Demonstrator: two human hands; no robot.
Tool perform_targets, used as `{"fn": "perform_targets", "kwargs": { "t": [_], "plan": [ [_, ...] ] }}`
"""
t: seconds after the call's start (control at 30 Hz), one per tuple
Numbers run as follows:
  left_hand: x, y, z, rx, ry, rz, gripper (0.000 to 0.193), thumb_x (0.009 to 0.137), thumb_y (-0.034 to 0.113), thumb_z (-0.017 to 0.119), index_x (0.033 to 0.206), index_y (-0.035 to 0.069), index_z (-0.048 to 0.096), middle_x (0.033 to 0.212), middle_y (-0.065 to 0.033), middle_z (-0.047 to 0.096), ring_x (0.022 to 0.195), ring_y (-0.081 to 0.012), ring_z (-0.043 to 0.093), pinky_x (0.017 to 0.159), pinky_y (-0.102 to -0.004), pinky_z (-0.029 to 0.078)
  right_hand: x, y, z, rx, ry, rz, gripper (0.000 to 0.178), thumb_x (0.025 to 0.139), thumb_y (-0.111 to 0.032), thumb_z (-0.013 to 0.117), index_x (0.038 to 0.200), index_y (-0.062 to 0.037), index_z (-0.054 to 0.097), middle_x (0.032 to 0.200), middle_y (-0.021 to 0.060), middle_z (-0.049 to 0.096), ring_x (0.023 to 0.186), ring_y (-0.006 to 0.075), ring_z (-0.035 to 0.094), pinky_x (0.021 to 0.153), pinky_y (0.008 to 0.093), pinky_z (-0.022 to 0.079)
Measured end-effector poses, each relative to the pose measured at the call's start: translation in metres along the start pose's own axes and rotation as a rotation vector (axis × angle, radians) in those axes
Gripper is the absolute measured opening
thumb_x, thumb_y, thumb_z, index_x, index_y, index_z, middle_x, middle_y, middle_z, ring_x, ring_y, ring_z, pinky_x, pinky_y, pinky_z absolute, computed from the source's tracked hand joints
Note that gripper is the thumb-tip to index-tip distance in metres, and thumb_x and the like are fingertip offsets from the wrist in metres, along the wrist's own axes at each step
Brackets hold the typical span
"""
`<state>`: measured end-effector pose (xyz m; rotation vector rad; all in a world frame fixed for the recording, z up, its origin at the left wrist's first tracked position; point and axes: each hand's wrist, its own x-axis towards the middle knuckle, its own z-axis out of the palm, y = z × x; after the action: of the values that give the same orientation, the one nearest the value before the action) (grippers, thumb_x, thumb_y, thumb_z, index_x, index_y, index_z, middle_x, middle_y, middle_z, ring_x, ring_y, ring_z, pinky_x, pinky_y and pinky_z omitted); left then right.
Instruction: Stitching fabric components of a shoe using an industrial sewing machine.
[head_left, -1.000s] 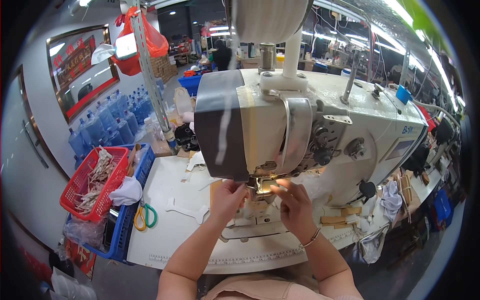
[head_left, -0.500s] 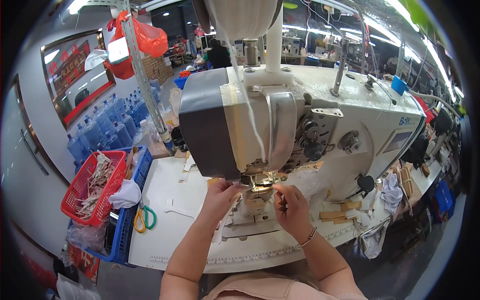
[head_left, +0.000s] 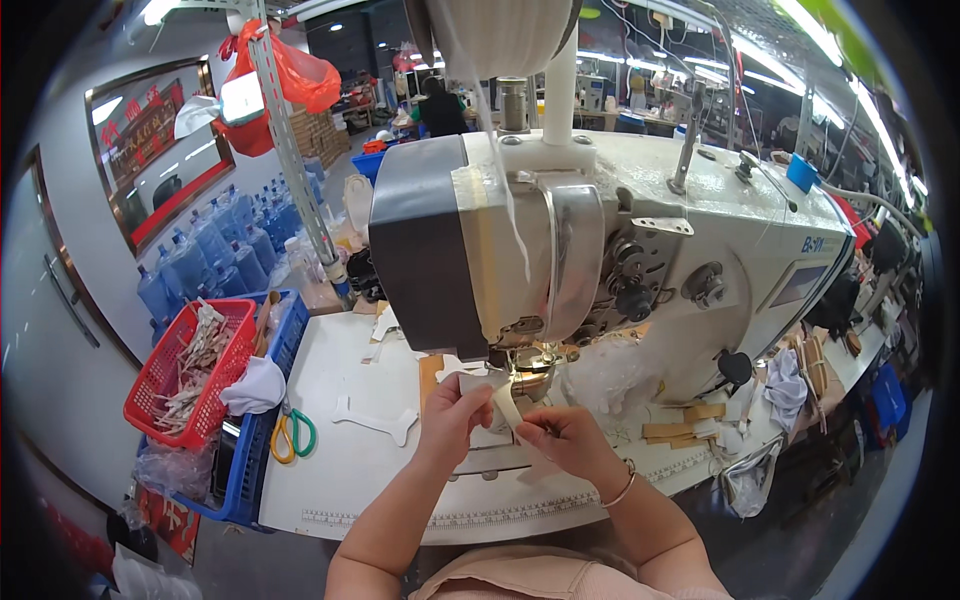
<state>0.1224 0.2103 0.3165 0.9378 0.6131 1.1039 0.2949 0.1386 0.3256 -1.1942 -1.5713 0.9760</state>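
The pale strip (head_left: 506, 405) is between your two hands, just in front of the lit needle area of the sewing machine (head_left: 630, 265), curving down toward you. The fingers of your left hand (head_left: 455, 418) are closed in a pinch at its upper part; a white flap (head_left: 483, 380) shows beside them, and whether it belongs to the strip cannot be told. The fingers of your right hand (head_left: 562, 437) are curled and pinch its lower end.

Progress, as judged: the strip appears clear of the needle and under handling. No stitching can be made out on it, so neither finished nor outstanding work can be confirmed.

On the tabletop (head_left: 345, 480), to your left, a white bone-shaped piece (head_left: 378, 420) lies flat and unheld. Beyond it are scissors (head_left: 293, 437) with yellow and green handles, near the blue crate (head_left: 240, 480) and the red basket (head_left: 140, 397). To your right, tan strips (head_left: 680, 430) lie loosely grouped.
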Motion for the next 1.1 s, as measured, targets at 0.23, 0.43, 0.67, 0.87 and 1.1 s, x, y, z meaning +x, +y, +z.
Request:
{"fn": "perform_targets", "kwargs": {
  "t": [0.23, 0.43, 0.67, 0.87, 1.1],
  "plan": [
    [-0.007, -0.02, 0.008, 0.028, 0.048, 0.134, 0.011, 0.086, 0.011, 0.061, 0.087, 0.004, 0.052, 0.069, -0.0027, 0.056, 0.056, -0.0095, 0.052, 0.053, -0.024, 0.042, 0.009, 0.004, -0.028, 0.217, -0.053, 0.141, 0.013, 0.088, -0.015, 0.06, 0.084, -0.0033, 0.065, 0.068, -0.0044, 0.058, 0.056, 0.001, 0.047, 0.048, 0.0182, 0.038],
    [-0.004, -0.019, 0.014, 0.134, 0.078, 0.208, 0.013, 0.088, 0.013, 0.061, 0.089, 0.004, 0.052, 0.067, -0.0016, 0.057, 0.056, -0.0075, 0.051, 0.052, -0.0217, 0.041, 0.019, 0.01, -0.039, 0.191, -0.151, 0.13, 0.016, 0.089, -0.017, 0.059, 0.084, -0.0027, 0.064, 0.069, -0.0042, 0.059, 0.058, 0.001, 0.047, 0.049, 0.0179, 0.038],
    [0.016, -0.008, 0.004, 0.226, 0.07, 0.205, 0.01, 0.086, 0.012, 0.063, 0.09, 0.004, 0.058, 0.069, 0.0002, 0.059, 0.057, -0.0049, 0.051, 0.052, -0.0185, 0.039, 0.019, 0.009, -0.019, 0.276, 0.001, 0.144, 0.016, 0.088, -0.018, 0.061, 0.087, -0.0023, 0.064, 0.074, -0.0016, 0.062, 0.064, 0.0032, 0.053, 0.056, 0.0181, 0.041],
    [-0.019, -0.006, 0.005, 0.853, 0.057, 0.875, 0.035, 0.074, 0.017, 0.074, 0.102, 0.004, 0.057, 0.106, -0.0111, 0.051, 0.091, -0.0205, 0.055, 0.068, -0.0311, 0.048, 0.001, 0.018, 0.005, 0.032, 0.118, 0.035, 0.018, 0.086, -0.019, 0.065, 0.087, -0.0006, 0.066, 0.066, -0.0013, 0.06, 0.059, 0.003, 0.049, 0.053, 0.0212, 0.041],
    [-0.059, -0.019, 0.005, 1.4, -0.278, 1.221, 0.031, 0.068, 0.006, 0.068, 0.098, 0.002, 0.064, 0.102, -0.0084, 0.059, 0.097, -0.0249, 0.058, 0.077, -0.0335, 0.051, -0.015, 0.018, 0.001, 0.169, 0.012, 0.11, 0.018, 0.088, -0.016, 0.062, 0.092, 0.0013, 0.066, 0.074, -0.0028, 0.062, 0.068, 0.002, 0.052, 0.061, 0.0174, 0.044]
  ]
}}
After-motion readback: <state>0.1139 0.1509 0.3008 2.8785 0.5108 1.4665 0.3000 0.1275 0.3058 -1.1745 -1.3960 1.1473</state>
